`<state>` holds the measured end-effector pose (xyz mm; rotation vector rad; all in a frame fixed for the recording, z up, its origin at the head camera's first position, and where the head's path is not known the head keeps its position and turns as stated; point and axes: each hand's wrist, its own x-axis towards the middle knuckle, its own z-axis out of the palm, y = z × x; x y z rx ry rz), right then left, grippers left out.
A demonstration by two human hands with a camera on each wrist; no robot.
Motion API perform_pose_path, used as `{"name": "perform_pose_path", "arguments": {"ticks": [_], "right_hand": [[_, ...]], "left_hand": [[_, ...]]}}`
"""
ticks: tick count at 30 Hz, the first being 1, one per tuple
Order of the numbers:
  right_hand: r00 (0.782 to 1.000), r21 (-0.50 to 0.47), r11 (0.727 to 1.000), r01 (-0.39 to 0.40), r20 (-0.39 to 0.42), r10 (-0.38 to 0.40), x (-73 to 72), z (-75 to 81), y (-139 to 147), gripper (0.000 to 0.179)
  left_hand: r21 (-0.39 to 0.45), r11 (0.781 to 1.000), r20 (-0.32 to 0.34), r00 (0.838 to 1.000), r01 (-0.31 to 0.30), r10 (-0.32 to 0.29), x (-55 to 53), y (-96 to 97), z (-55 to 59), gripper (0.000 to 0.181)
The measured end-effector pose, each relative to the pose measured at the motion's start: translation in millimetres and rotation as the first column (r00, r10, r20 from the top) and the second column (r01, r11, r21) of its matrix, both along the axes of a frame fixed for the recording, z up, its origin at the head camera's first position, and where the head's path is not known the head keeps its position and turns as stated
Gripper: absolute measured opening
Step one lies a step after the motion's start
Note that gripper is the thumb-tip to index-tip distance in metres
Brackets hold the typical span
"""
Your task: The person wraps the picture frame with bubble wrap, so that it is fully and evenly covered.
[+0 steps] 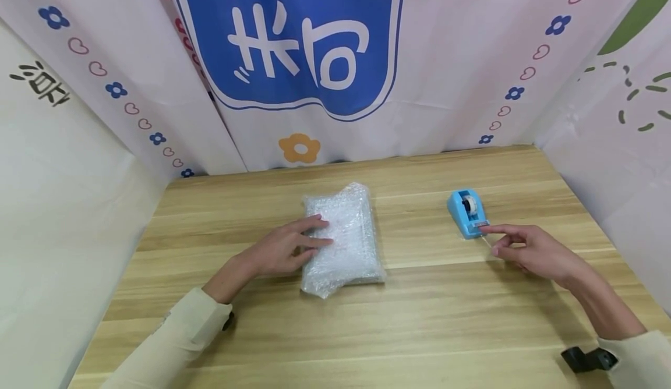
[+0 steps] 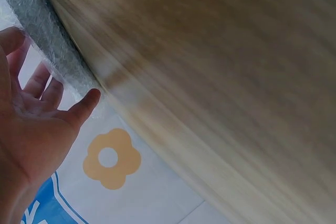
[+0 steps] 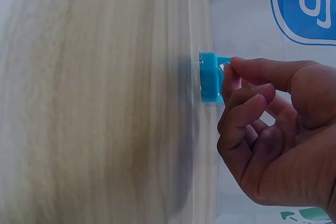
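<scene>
A package in clear bubble wrap [image 1: 343,243] lies flat on the table. My left hand [image 1: 285,249] rests on its left part with the fingers spread; in the left wrist view, the left hand [image 2: 42,114] touches the side of the bubble wrap [image 2: 44,30]. A blue tape dispenser [image 1: 461,217] with a white roll stands to the right. My right hand [image 1: 537,255] is at its front, index finger extended to the cutter edge. The thumb and a curled finger pinch a thin strip of clear tape [image 1: 486,241]. In the right wrist view, the right hand [image 3: 278,129] partly hides the dispenser [image 3: 209,77].
The wood-grain table [image 1: 419,325] reaches back to a printed cloth [image 1: 445,57] with a blue sign and flowers. White cloth sides stand at left and right. Dark wrist devices [image 1: 588,359] sit at the sleeve cuffs.
</scene>
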<state>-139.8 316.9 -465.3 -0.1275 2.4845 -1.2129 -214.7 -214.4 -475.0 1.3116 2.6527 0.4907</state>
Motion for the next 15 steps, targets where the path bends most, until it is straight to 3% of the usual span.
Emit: {"name": "perform_pose_path", "arguments": {"ticks": [15], "right_hand": [[0.997,0.059,0.998,-0.031,-0.074,0.035,-1.3,-0.2,-0.4,0.049]], "left_hand": [[0.009,1.000,-0.009,1.000,0.014,-0.014,0.5,0.3,3.5,0.036]]}}
